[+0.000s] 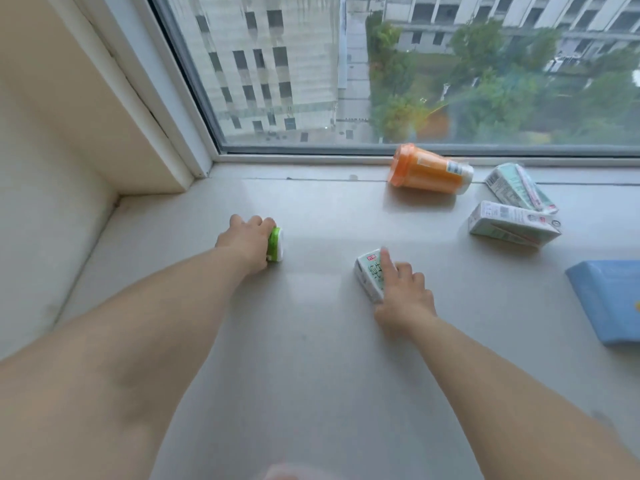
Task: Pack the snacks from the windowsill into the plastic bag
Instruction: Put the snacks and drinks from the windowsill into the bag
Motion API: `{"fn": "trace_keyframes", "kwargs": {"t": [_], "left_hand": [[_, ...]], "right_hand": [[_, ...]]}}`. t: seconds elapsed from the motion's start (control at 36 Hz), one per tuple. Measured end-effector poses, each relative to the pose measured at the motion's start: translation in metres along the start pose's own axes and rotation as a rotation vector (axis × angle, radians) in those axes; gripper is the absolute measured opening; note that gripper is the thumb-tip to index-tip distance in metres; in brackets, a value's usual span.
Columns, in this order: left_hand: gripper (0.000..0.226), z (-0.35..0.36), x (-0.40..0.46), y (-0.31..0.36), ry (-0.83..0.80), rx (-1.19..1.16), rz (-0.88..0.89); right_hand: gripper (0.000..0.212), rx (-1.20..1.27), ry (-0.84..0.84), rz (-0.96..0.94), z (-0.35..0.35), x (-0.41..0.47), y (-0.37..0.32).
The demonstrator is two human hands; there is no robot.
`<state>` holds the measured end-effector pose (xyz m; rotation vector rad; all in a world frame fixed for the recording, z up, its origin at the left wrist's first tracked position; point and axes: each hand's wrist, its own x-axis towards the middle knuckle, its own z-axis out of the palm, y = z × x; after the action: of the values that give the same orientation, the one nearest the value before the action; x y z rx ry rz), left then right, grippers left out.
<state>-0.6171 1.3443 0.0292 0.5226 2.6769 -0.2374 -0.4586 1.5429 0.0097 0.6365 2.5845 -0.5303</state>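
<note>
On the pale windowsill [311, 341] my left hand [247, 240] wraps around a small green-and-white snack cup [275, 244] lying on its side; most of the cup is hidden under my fingers. My right hand [403, 296] lies over a small white-and-green drink carton [370, 277], with the index finger stretched along its top and the thumb at its near side. An orange cup [429, 169] lies on its side near the window frame. Two more white-and-green cartons [519, 185] [512, 223] lie at the right. No plastic bag is in view.
A blue flat pack [609, 299] lies at the right edge of the sill. The window glass [381, 71] and its frame close off the far side. A cream wall [52, 168] bounds the sill on the left.
</note>
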Motion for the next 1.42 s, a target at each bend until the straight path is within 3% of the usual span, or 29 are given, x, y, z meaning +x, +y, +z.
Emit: {"fn": "trace_keyframes", "kwargs": {"t": [0.11, 0.17, 0.25, 0.42, 0.56, 0.61, 0.67, 0.75, 0.89, 1.06, 1.17, 1.28, 1.42], "left_hand": [[0.059, -0.001, -0.063, 0.014, 0.005, -0.140, -0.048], [0.060, -0.019, -0.093, 0.021, 0.052, -0.235, -0.020], [0.062, -0.055, -0.138, 0.031, 0.094, -0.335, 0.021], [0.068, -0.115, -0.233, 0.042, 0.243, -0.660, 0.056], [0.065, -0.121, -0.319, 0.051, 0.349, -0.951, 0.172], [0.063, -0.113, -0.352, 0.057, 0.360, -1.023, 0.200], [0.065, -0.103, -0.381, 0.063, 0.346, -1.080, 0.245], [0.070, -0.082, -0.419, 0.071, 0.293, -1.032, 0.307], [0.074, -0.035, -0.458, 0.066, 0.248, -0.741, 0.300], [0.071, 0.010, -0.468, 0.039, 0.231, -0.224, 0.219], [0.071, 0.019, -0.460, 0.020, 0.177, -0.164, 0.089], [0.062, 0.027, -0.462, 0.009, 0.055, -0.097, 0.025], [0.052, 0.036, -0.476, 0.014, -0.018, -0.210, 0.103]], "right_hand": [[0.093, 0.627, -0.114, 0.230, -0.016, -0.039, 0.005], [0.090, 0.832, -0.151, 0.218, -0.030, -0.061, 0.006], [0.069, 1.143, -0.227, 0.121, -0.057, -0.100, 0.003], [0.046, 1.396, -0.219, -0.108, -0.108, -0.186, -0.002], [0.031, 1.563, -0.190, -0.244, -0.116, -0.266, 0.006], [0.033, 1.565, -0.170, -0.272, -0.105, -0.292, 0.013], [0.050, 1.542, -0.154, -0.280, -0.093, -0.314, 0.018], [0.059, 1.470, -0.078, -0.275, -0.079, -0.342, 0.020], [0.070, 1.396, 0.031, -0.263, -0.060, -0.378, 0.020], [0.059, 1.399, 0.126, -0.337, -0.057, -0.409, 0.005], [0.051, 1.464, 0.060, -0.386, -0.054, -0.423, -0.008], [0.048, 1.038, 0.098, -0.464, -0.046, -0.438, -0.021], [0.064, 0.392, 0.391, -0.543, -0.030, -0.441, -0.033]]}}
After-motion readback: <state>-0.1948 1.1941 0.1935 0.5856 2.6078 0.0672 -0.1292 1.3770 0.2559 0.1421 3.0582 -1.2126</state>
